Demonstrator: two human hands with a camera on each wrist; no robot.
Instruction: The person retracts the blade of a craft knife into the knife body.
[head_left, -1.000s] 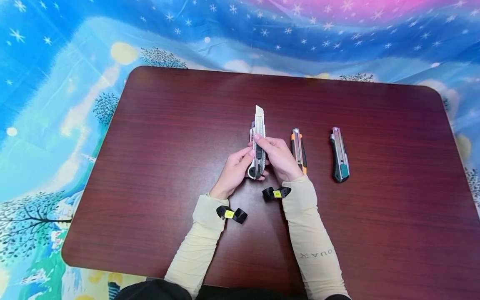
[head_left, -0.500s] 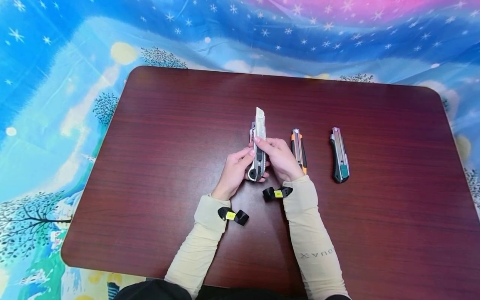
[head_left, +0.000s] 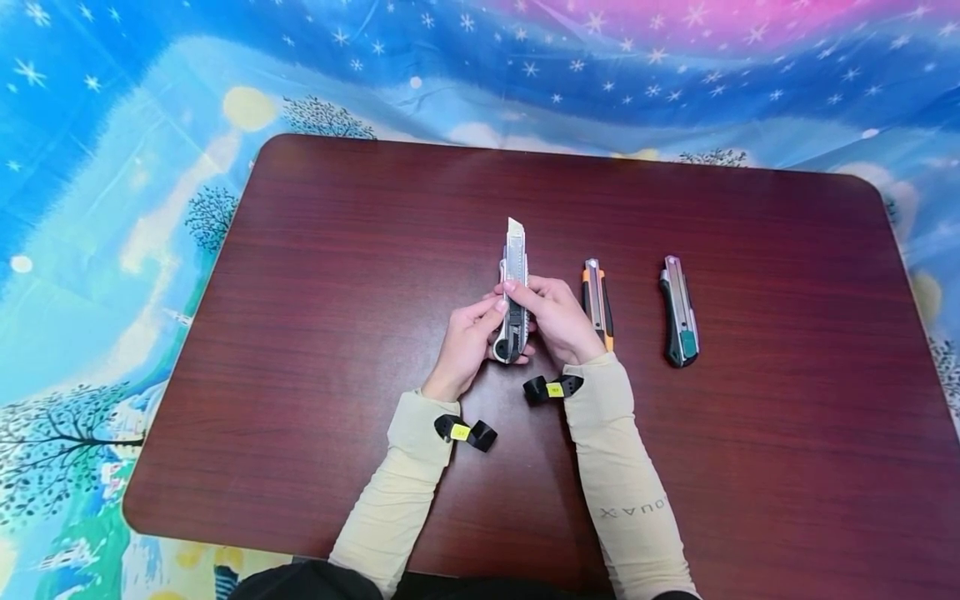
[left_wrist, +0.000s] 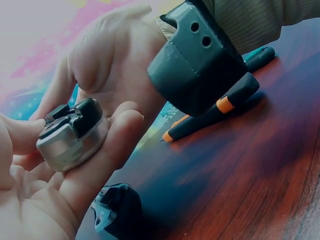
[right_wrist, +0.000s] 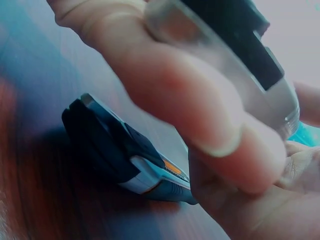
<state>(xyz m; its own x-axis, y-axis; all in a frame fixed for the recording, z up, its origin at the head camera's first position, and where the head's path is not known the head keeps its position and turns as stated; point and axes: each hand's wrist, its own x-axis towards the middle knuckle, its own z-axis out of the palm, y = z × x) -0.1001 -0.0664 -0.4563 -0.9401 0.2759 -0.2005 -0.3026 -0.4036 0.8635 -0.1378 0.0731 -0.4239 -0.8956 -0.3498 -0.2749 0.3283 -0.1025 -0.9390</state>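
Note:
A silver and black snap-off utility knife [head_left: 515,258] is held in front of me, its slanted blade tip pointing away. My left hand [head_left: 463,346] grips the handle's lower part from the left, thumb on top by the black slider. From the right, my right hand [head_left: 561,315] pinches it higher up, thumb on the metal body. In the left wrist view, the rounded end of the knife [left_wrist: 75,145] lies across the left fingers. Beneath the hands, another utility knife [right_wrist: 115,145] with a dark handle lies on the table, mostly hidden in the head view.
To the right of the hands, an orange and black utility knife [head_left: 596,304] lies on the dark red wooden table [head_left: 360,250]. Farther right is a black and green utility knife [head_left: 680,317]. A patterned blue cloth [head_left: 450,50] hangs behind the table.
The knife has shifted slightly toward me and a little left in both hands. My right thumb sits a bit lower in view. The knives on the table have not moved.

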